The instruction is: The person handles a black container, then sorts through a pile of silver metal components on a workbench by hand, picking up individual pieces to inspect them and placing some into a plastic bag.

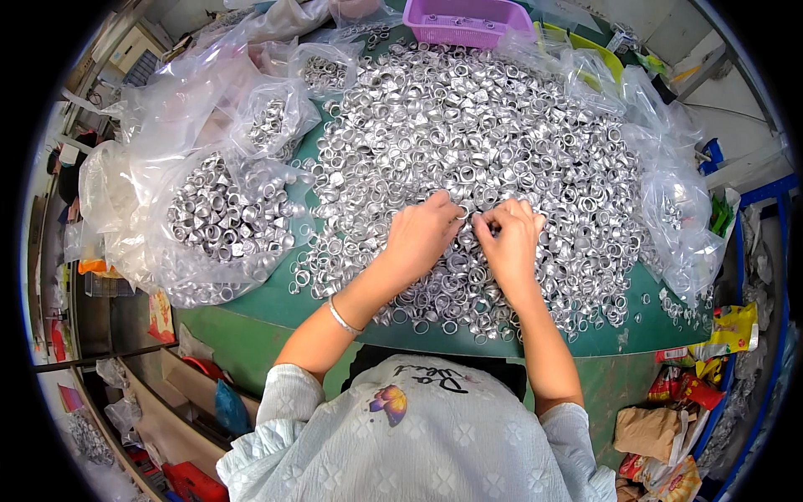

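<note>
- A person seated at a green table (268, 305), seen from above by a head-worn camera, works both bare hands in a wide heap of small silver metal rings (468, 142) that covers most of the tabletop.
- The left hand (422, 234) lies palm down on the near part of the heap, fingers curled, its thumb and forefinger tips pointing toward two o'clock.
- The right hand (510, 238) sits just beside it, fingers bunched in a narrow pinch whose tips point toward ten o'clock.
- The two sets of fingertips nearly meet over one small ring (466, 214), which lies between them, at about two o'clock from the left hand and ten o'clock from the right.
- The pinch looks closed on that ring, though the piece is tiny and partly hidden by the fingers, so it is hard to say which hand bears it; both are about equally near.
- The ring is too small to show a long axis.
- A thin bracelet (343, 318) circles the left wrist.
- At nine o'clock from the hands, well apart, an open clear plastic bag (150, 167) holds more rings.
- At twelve o'clock, on the far edge of the table, stands a purple plastic basket (464, 21).
- At five o'clock, below the table edge, lie colourful wrappers (686, 389).
</note>
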{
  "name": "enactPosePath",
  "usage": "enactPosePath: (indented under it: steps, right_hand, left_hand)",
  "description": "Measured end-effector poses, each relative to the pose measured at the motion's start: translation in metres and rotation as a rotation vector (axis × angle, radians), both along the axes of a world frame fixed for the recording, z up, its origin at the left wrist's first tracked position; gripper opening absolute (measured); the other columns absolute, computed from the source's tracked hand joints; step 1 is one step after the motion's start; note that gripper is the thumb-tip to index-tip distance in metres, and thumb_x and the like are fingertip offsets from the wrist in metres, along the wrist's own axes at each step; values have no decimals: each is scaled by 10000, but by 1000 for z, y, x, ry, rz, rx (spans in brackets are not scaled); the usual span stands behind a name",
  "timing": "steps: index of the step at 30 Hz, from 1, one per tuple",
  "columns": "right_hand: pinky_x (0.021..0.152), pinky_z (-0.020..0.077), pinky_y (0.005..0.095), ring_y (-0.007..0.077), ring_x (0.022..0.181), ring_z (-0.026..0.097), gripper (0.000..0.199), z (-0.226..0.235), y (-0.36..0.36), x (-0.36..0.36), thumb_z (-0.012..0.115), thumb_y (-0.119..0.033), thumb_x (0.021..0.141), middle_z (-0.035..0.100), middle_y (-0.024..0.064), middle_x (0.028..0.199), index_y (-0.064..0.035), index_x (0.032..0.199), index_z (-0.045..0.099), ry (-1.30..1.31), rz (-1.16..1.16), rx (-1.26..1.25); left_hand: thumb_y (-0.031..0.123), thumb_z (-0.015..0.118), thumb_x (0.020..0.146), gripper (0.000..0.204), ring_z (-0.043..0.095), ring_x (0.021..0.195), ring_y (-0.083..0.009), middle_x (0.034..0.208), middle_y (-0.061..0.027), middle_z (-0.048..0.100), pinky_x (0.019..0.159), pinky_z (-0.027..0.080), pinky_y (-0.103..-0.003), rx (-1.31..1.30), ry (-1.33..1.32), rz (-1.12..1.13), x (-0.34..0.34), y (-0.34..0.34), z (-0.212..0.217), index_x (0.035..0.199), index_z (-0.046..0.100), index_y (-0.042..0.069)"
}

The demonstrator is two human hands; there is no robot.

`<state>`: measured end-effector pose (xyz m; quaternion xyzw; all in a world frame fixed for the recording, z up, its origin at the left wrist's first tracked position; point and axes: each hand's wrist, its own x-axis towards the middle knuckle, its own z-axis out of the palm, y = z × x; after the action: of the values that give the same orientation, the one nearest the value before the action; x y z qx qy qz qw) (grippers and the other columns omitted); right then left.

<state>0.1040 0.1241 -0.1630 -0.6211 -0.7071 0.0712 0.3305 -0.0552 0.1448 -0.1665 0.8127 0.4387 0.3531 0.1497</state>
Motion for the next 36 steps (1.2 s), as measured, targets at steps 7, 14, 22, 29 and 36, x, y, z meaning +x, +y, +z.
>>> enactPosePath:
  steps: [7, 14, 22, 29, 36]
  right_hand:
    - [626, 401, 268, 153, 689, 500, 94, 14, -28, 14, 677, -9, 758, 532, 69, 756, 23, 743, 589, 795, 92, -10]
    - [653, 412, 329, 225, 746, 502, 122, 23, -51, 2, 706, -4, 702, 548, 67, 807, -11, 782, 614, 401, 424, 68]
    - [725, 444, 295, 169, 811, 555, 67, 17, -52, 17, 631, -35, 810, 612, 75, 865, 8, 860, 643, 740, 166, 7]
    - [657, 433, 218, 56, 714, 502, 423, 17, -82, 6, 387, -313, 999, 523, 6, 851, 8, 1260, 474, 1334, 310, -767]
    - [605, 435, 199, 55, 675, 489, 339, 21, -103, -7, 455, -176, 974, 575, 48, 1019, 27, 1245, 460, 1226, 210, -443]
  left_hand:
    - [145, 504, 866, 139, 379, 508, -98, 885, -125, 563, 316, 265, -155, -1575, -1514, -274, -22, -15, 13, 788, 469, 35]
    - [231, 481, 928, 186, 531, 475, -108, 747, -109, 606, 282, 264, -156, -1661, -1379, -212, 7, -44, 21, 895, 533, 56]
    - [263, 519, 930, 226, 542, 590, -100, 782, -103, 614, 331, 286, -153, -1621, -1384, -226, 8, -55, 5, 862, 568, 53]
    - [426, 465, 947, 450, 557, 493, -136, 710, -106, 614, 308, 330, -179, -1640, -1126, -233, 11, -62, 37, 849, 594, 6]
    - [337, 525, 932, 339, 562, 507, -118, 700, -59, 610, 328, 342, -186, -1640, -1193, 10, 25, -77, 44, 820, 604, 26]
